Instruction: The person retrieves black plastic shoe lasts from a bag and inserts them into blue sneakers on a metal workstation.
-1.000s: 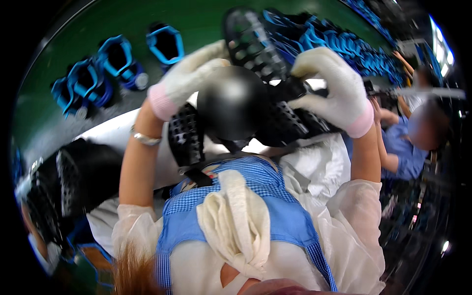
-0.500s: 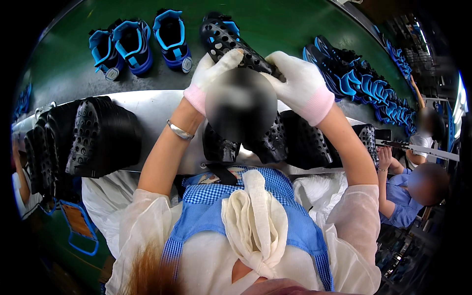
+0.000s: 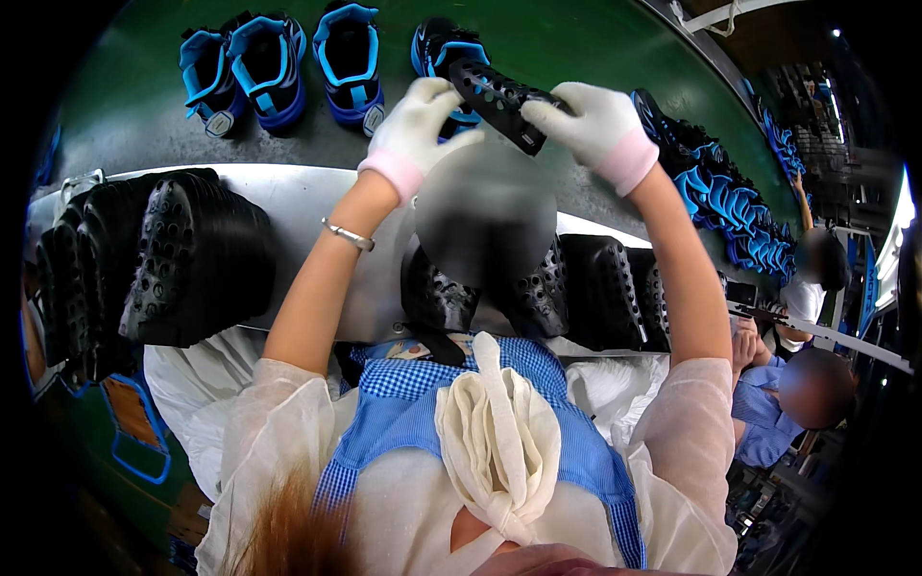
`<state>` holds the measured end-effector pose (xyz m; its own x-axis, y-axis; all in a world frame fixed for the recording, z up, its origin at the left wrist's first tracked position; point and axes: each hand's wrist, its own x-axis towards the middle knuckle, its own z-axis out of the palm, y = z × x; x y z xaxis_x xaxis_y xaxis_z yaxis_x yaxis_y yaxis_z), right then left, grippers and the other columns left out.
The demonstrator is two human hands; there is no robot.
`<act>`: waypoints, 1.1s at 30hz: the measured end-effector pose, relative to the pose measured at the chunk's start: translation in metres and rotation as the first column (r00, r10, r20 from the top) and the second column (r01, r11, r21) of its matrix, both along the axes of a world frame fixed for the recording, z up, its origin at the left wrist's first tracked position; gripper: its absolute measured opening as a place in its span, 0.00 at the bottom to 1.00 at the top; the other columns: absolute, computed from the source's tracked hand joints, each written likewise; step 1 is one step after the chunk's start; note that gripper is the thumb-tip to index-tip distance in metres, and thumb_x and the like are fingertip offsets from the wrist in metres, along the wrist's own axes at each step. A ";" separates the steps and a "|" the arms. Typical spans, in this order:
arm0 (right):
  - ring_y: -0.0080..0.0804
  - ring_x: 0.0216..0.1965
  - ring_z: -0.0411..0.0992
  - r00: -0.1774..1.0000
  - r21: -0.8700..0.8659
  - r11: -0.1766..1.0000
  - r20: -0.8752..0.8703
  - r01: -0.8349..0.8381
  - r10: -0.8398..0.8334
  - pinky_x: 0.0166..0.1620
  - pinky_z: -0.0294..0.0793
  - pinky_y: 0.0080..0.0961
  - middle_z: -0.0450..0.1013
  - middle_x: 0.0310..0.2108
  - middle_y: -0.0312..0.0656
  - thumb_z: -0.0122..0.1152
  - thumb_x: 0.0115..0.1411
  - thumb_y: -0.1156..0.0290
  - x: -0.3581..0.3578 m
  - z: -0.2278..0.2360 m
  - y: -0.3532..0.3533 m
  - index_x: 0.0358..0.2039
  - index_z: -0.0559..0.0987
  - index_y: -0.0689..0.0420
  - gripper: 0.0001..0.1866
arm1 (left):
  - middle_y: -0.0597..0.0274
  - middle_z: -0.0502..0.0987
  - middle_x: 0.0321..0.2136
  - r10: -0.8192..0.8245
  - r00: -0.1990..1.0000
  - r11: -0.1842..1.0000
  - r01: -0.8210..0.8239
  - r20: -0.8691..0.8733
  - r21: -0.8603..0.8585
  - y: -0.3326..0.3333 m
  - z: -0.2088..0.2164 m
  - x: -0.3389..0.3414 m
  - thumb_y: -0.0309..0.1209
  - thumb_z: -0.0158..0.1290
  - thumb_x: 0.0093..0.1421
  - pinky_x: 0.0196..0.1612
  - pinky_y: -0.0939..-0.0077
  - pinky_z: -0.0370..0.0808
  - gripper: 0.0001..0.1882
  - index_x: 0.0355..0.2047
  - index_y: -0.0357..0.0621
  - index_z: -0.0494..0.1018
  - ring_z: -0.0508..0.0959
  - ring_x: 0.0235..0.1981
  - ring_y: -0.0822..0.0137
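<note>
The green surface [image 3: 567,38] carries blue-and-black shoes [image 3: 351,101] at far left. Right hand [image 3: 597,123] grasps a black perforated elongated piece [image 3: 499,103]; left hand [image 3: 411,127], digits parted, adjoins it.

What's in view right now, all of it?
Perforated insole: one, black, upper centre
Insole stacks: several, black, left and centre
Sneakers: four, blue-black, upper left to centre
Sneaker row: uncountable, blue-black, right
Table: one, green, top
Ledge: one, silver, across middle
Chair: one, blue frame, lower left
Co-workers: at least two, blue and white shirts, right
Left hand: one, white glove, near insole
Right hand: one, white glove, holding insole
</note>
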<state>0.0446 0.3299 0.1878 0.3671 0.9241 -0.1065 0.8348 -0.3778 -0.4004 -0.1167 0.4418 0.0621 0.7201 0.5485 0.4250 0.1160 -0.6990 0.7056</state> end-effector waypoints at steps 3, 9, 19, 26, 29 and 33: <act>0.27 0.13 0.67 0.992 -0.167 0.985 -0.104 0.054 -0.072 0.21 0.69 0.24 0.67 0.11 0.40 0.57 0.50 0.44 0.016 0.001 0.021 0.20 0.78 0.63 0.29 | 0.53 0.71 0.43 -0.006 0.972 1.000 0.003 -0.234 -0.016 -0.005 -0.016 0.014 0.37 0.55 0.53 0.45 0.62 0.72 0.17 0.41 0.44 0.73 0.72 0.45 0.49; 0.39 0.23 0.75 0.986 -0.287 0.957 0.145 -0.033 0.078 0.31 0.75 0.32 0.74 0.19 0.47 0.51 0.50 0.47 0.017 -0.010 0.075 0.23 0.80 0.62 0.26 | 0.56 0.73 0.38 -0.012 0.955 0.996 -0.015 -0.298 -0.088 -0.006 -0.018 0.036 0.40 0.53 0.55 0.43 0.61 0.72 0.15 0.39 0.46 0.74 0.74 0.40 0.52; 0.47 0.37 0.75 0.970 -0.351 0.933 0.244 0.080 0.009 0.43 0.75 0.37 0.76 0.36 0.49 0.55 0.53 0.57 -0.002 -0.104 0.128 0.36 0.81 0.55 0.17 | 0.52 0.76 0.42 -0.263 0.603 0.959 0.081 -0.753 -0.271 0.018 0.001 0.059 0.46 0.53 0.54 0.47 0.64 0.72 0.22 0.43 0.45 0.75 0.75 0.43 0.52; 0.46 0.40 0.76 0.976 -0.361 0.932 0.214 0.035 0.046 0.42 0.77 0.34 0.76 0.41 0.49 0.57 0.52 0.73 -0.005 -0.109 0.140 0.38 0.81 0.56 0.12 | 0.55 0.79 0.36 -0.205 0.626 0.978 0.105 -0.752 -0.179 0.028 -0.021 0.066 0.47 0.51 0.53 0.44 0.66 0.74 0.20 0.38 0.46 0.77 0.78 0.39 0.53; 0.47 0.40 0.76 0.969 -0.348 0.936 0.244 0.044 0.046 0.42 0.77 0.35 0.76 0.40 0.49 0.58 0.51 0.74 -0.001 -0.116 0.146 0.38 0.80 0.56 0.12 | 0.57 0.80 0.32 -0.211 0.570 0.976 0.083 -0.794 -0.200 0.029 -0.011 0.073 0.48 0.50 0.52 0.40 0.69 0.76 0.20 0.37 0.47 0.77 0.80 0.32 0.58; 0.47 0.41 0.75 0.970 -0.256 0.966 0.229 -0.025 0.085 0.43 0.77 0.37 0.76 0.41 0.50 0.59 0.49 0.71 0.009 -0.125 0.144 0.39 0.80 0.55 0.14 | 0.56 0.80 0.25 -0.209 0.551 0.975 0.056 -0.808 -0.214 0.023 -0.002 0.076 0.47 0.50 0.53 0.32 0.71 0.77 0.20 0.36 0.47 0.77 0.79 0.20 0.62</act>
